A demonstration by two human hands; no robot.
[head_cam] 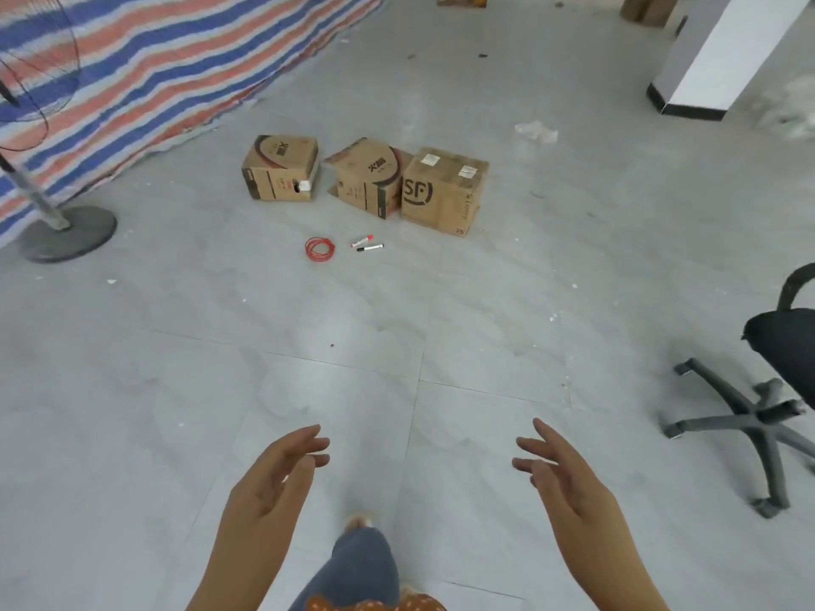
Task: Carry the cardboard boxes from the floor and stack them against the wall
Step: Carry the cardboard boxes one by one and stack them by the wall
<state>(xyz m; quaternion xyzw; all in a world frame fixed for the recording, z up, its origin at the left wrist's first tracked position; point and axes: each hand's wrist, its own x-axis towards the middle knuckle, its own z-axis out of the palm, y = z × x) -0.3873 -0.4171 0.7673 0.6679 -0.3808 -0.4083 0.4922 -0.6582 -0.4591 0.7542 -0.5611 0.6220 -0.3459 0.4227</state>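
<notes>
Three cardboard boxes stand on the grey tiled floor ahead of me. The left box (281,168) stands apart. The middle box (369,177) has a loose flap and touches the right box (443,190), which bears "SF" print. My left hand (275,474) and my right hand (562,471) are held out low in front of me, palms facing each other, fingers apart, holding nothing. Both hands are well short of the boxes.
A coil of red wire (319,249) and two markers (368,243) lie in front of the boxes. A fan stand (66,231) and a striped tarp (145,72) are on the left. An office chair (763,403) is on the right, a white pillar (714,59) at the far right.
</notes>
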